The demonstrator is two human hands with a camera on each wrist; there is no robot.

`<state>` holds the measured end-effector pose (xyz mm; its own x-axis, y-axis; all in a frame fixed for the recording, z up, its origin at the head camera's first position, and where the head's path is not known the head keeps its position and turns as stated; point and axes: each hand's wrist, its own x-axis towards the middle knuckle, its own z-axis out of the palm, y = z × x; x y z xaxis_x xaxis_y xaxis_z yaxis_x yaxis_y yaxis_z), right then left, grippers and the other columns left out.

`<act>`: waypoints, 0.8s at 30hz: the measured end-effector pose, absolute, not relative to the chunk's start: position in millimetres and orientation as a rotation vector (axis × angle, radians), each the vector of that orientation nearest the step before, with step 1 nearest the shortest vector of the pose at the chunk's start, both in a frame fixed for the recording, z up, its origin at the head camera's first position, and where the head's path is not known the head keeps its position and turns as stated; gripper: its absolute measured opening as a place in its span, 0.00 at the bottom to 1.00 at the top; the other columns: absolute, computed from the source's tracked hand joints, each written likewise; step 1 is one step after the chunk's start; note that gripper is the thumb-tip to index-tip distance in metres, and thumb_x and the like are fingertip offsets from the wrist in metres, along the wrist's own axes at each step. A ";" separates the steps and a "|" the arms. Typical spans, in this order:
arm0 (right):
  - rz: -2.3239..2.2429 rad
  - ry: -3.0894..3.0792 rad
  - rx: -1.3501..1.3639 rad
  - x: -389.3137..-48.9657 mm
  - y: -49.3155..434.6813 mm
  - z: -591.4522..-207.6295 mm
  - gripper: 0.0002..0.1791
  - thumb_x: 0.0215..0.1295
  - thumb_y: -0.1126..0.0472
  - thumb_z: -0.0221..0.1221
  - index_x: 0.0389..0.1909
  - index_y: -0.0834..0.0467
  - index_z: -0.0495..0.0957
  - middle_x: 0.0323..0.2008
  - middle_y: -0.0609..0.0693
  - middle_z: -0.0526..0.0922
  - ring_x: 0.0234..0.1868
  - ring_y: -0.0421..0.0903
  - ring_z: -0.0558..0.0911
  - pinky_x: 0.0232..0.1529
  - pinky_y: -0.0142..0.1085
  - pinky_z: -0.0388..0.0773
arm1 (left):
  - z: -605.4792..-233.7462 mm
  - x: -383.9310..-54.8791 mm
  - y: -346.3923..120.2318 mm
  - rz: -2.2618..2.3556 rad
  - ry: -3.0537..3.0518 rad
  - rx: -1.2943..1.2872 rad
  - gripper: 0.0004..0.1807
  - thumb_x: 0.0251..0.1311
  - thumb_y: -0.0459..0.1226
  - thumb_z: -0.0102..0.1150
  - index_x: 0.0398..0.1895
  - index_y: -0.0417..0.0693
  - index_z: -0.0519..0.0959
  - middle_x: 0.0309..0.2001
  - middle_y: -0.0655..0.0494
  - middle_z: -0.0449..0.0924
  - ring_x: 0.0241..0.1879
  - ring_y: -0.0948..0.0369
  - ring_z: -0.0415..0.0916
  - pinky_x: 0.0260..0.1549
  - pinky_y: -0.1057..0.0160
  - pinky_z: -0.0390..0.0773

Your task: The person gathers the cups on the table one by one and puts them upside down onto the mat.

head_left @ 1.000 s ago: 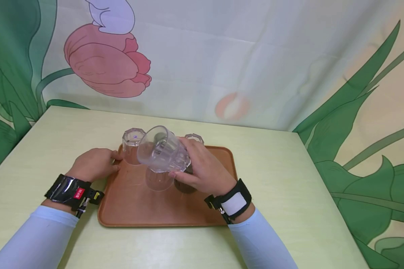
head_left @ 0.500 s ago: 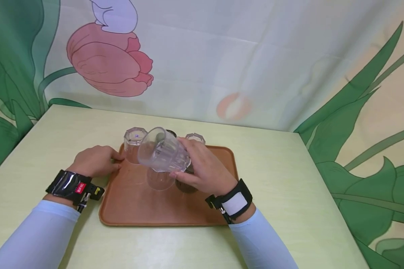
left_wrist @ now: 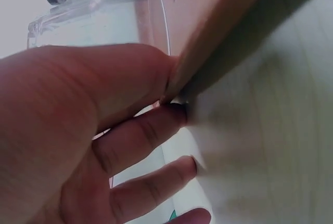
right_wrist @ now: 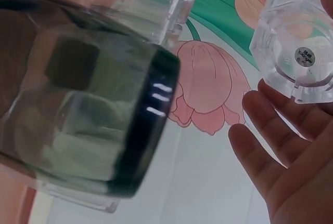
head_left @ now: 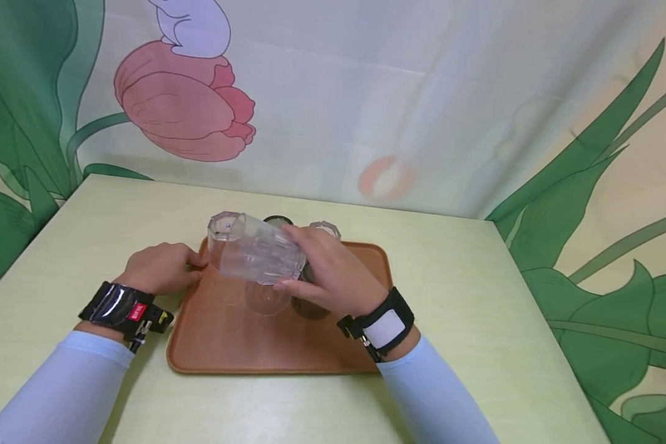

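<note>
My right hand [head_left: 335,271] grips a clear plastic tumbler [head_left: 263,250] near its base, above the brown tray [head_left: 227,348]. The tumbler lies tilted on its side, mouth to the left. A round label shows on the held tumbler's base [right_wrist: 304,57] in the right wrist view. At the tray's left rim, my left hand [head_left: 161,268] pinches the edge, thumb on top and a finger underneath. Beside that thumb stands an upside-down clear tumbler [left_wrist: 104,18]. Below my right hand is a dark tinted tumbler [right_wrist: 88,94], partly hidden in the head view.
Another clear tumbler [head_left: 267,300] stands on the tray under the held one. Behind are a dark-rimmed tumbler [head_left: 278,220] and a clear tumbler [head_left: 326,228], both partly covered by my right hand. The pale table [head_left: 449,296] meets a printed curtain [head_left: 322,111] at the back.
The held tumbler has tipped further, its mouth turning from facing up-left to sideways left. My left hand keeps its place at the tray's rim. The head view has shifted slightly.
</note>
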<state>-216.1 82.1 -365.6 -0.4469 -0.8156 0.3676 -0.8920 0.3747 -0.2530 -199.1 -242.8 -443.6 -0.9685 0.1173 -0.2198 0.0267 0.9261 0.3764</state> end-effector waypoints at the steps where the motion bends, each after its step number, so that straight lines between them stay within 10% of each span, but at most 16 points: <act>1: 0.623 -2.445 1.552 -217.0 80.2 -363.8 0.45 0.64 0.42 0.64 0.73 0.60 0.58 0.48 0.49 0.76 0.51 0.44 0.73 0.57 0.38 0.72 | -443.4 -198.9 -243.3 0.551 2.852 0.110 0.17 0.62 0.44 0.63 0.52 0.48 0.86 0.33 0.52 0.79 0.29 0.56 0.71 0.20 0.62 0.64; 13: 0.551 -2.537 1.587 -224.3 53.3 -348.0 0.42 0.64 0.41 0.63 0.72 0.57 0.62 0.55 0.50 0.76 0.49 0.41 0.74 0.51 0.32 0.77 | -439.5 -199.9 -243.7 0.514 2.849 0.159 0.10 0.62 0.44 0.63 0.40 0.53 0.88 0.25 0.57 0.75 0.26 0.57 0.70 0.20 0.62 0.63; 24: 0.341 -2.641 1.667 -230.6 24.2 -348.5 0.42 0.67 0.37 0.59 0.75 0.52 0.59 0.63 0.49 0.73 0.63 0.44 0.72 0.66 0.33 0.70 | -432.6 -194.6 -243.0 0.459 2.860 0.146 0.11 0.63 0.50 0.60 0.38 0.57 0.86 0.22 0.56 0.74 0.25 0.56 0.70 0.21 0.61 0.65</act>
<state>-230.6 24.2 -348.5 -0.4370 -0.8920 0.1154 -0.8921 0.4134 -0.1827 -194.6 -243.0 -432.6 -0.9660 0.1360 -0.2197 0.0603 0.9455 0.3199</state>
